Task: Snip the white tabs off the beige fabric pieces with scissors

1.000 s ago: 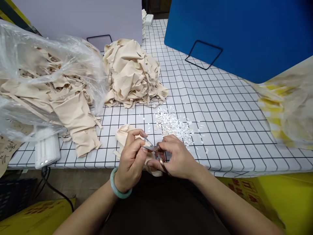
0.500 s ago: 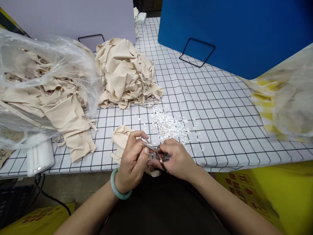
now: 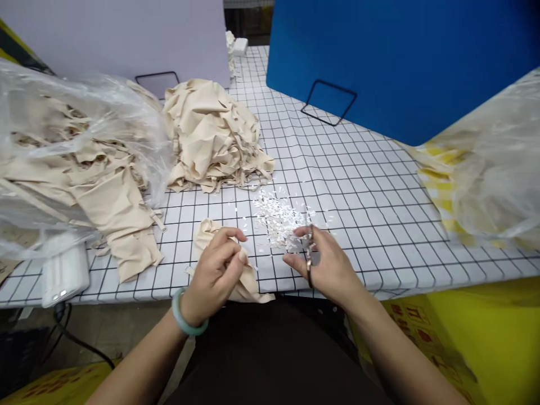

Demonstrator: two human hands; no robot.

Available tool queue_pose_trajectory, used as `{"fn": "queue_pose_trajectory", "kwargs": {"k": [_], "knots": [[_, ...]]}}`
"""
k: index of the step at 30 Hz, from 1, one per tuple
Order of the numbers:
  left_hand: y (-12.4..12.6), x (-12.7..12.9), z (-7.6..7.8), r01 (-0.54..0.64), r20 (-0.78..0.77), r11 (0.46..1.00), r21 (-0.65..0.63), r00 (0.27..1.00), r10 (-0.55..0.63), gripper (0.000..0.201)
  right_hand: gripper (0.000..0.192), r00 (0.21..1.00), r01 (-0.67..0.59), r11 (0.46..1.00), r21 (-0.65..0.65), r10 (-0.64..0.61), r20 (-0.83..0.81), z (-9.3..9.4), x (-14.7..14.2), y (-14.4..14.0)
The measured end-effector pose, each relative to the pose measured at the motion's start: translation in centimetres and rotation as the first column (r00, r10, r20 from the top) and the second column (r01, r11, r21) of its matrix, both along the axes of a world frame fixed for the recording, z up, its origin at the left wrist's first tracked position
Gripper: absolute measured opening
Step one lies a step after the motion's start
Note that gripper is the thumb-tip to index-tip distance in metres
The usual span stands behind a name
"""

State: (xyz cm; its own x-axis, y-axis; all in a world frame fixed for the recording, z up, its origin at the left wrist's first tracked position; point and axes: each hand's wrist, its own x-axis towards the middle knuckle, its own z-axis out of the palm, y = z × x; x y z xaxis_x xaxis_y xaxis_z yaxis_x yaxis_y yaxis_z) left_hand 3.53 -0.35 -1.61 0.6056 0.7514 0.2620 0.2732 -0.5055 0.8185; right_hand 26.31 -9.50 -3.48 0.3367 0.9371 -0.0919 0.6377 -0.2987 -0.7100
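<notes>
White snippets (image 3: pixel 278 216) are seen scattered in plenty, so much cutting looks done, though whether the heaped cloth (image 3: pixel 211 132) or the bagged cloth (image 3: pixel 112 194) is what's left cannot be told. One cloth piece (image 3: pixel 248 284) is laid at the near edge of the bench (image 3: pixel 358 191), under a loosely curled left hand (image 3: pixel 215 275) whose grip cannot be made out. And now the scissors (image 3: pixel 309 264), held in the half-open right hand (image 3: pixel 333 273), have been swung clear of it, toward the snippets!

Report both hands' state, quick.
Left hand: fingers curled over beige cloth; whether it grips cannot be told.
Right hand: holding scissors, thumb and forefinger apart.
</notes>
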Motion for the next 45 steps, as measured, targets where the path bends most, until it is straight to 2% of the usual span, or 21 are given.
{"fn": "queue_pose_trajectory", "kwargs": {"k": [3,4,6,7,9,12,15,17,19,21,23,25,28,31,33,34,36,38,39,42,45], "knots": [[0.4,-3.9,-0.3,-0.222,-0.195,0.952,0.211,0.945,0.263,0.013,0.06,0.993,-0.113,0.991,0.074,0.115,-0.023,0.6,-1.2,0.6],[0.1,-5.0,-0.8,-0.241,-0.269,0.943,0.227,0.916,0.299,0.028,0.062,0.979,-0.187,0.98,0.066,0.191,-0.068,0.4,-2.3,0.7],[-0.8,-6.5,-1.8,-0.188,-0.382,0.974,0.127,0.897,0.223,0.054,0.061,0.923,-0.342,0.939,0.049,0.345,-0.173,-0.5,-5.3,1.0],[-1.4,-6.8,-2.2,-0.142,-0.39,0.989,0.044,0.909,0.148,0.055,0.054,0.889,-0.4,0.915,0.055,0.402,-0.219,-1.1,-6.8,1.1],[-2.2,-6.8,-2.6,-0.073,-0.318,0.994,-0.085,0.947,0.042,0.04,0.028,0.861,-0.44,0.891,0.108,0.453,-0.23,-1.9,-9.3,1.8],[-1.1,-5.7,-1.1,-0.098,-0.159,0.99,-0.1,0.984,0.081,0.029,0.017,0.846,-0.387,0.895,0.221,0.44,-0.301,-1.0,-10.4,4.7],[3.9,-3.7,2.7,-0.204,-0.043,0.978,0.031,0.978,0.206,0.017,0.009,0.833,-0.275,0.901,0.335,0.398,-0.386,3.3,-9.1,10.7],[9.1,-2.0,5.7,-0.258,0.045,0.962,0.089,0.966,0.255,0.012,0.017,0.849,-0.185,0.892,0.412,0.356,-0.39,7.0,-7.9,16.1],[14.7,-0.3,7.6,-0.378,0.151,0.925,0.041,0.917,0.368,0.017,0.023,0.907,-0.104,0.902,0.42,0.259,-0.331,10.0,-6.6,21.8],[19.0,1.2,7.9,-0.472,0.197,0.881,0.029,0.867,0.458,0.024,0.017,0.946,-0.034,0.913,0.407,0.161,-0.282,11.4,-5.3,26.6],[20.6,2.4,6.4,-0.523,0.229,0.852,0.024,0.832,0.505,0.03,0.017,0.968,0.031,0.916,0.4,0.072,-0.24,10.9,-4.3,29.1],[19.2,3.1,4.1,-0.513,0.24,0.858,0.017,0.836,0.494,0.029,0.021,0.977,0.048,0.922,0.385,0.037,-0.21,8.9,-3.9,28.8],[13.6,3.0,0.8,-0.417,0.225,0.909,-0.008,0.885,0.408,0.028,0.028,0.971,-0.046,0.942,0.331,0.12,-0.206,5.0,-4.8,24.5],[8.0,1.2,-1.0,-0.292,0.142,0.955,0.051,0.949,0.282,0.031,0.032,0.955,-0.192,0.965,0.18,0.226,-0.194,2.1,-6.1,19.0],[6.4,-1.4,-1.8,-0.347,0.016,0.921,0.178,0.937,0.35,0.028,0.035,0.966,-0.223,0.973,0.056,0.228,-0.121,1.0,-6.6,16.4],[6.3,-3.1,-2.1,-0.425,-0.057,0.871,0.248,0.891,0.451,0.026,0.037,0.972,-0.222,0.975,0.011,0.222,-0.079,0.7,-6.8,15.5],[7.4,-6.6,-2.7,-0.608,-0.19,0.723,0.328,0.708,0.681,0.03,0.039,0.972,-0.231,0.973,-0.027,0.229,-0.043,0.3,-7.4,14.5],[9.7,-9.8,-2.8,-0.725,-0.305,0.626,0.289,0.55,0.777,0.043,0.039,0.959,-0.275,0.961,-0.02,0.272,-0.082,0.3,-8.4,14.2],[10.9,-11.0,-2.6,-0.751,-0.341,0.613,0.247,0.524,0.78,0.041,0.038,0.947,-0.302,0.953,-0.004,0.3,-0.115,0.5,-9.0,14.1],[12.8,-12.1,-1.5,-0.741,-0.366,0.659,0.128,0.582,0.726,0.014,0.034,0.9,-0.377,0.925,0.051,0.379,-0.217,0.8,-10.7,13.9],[10.0,-9.6,-0.7,-0.632,-0.311,0.775,0.006,0.735,0.602,0.008,0.037,0.832,-0.354,0.931,0.094,0.359,-0.422,0.6,-11.5,13.2]]}}
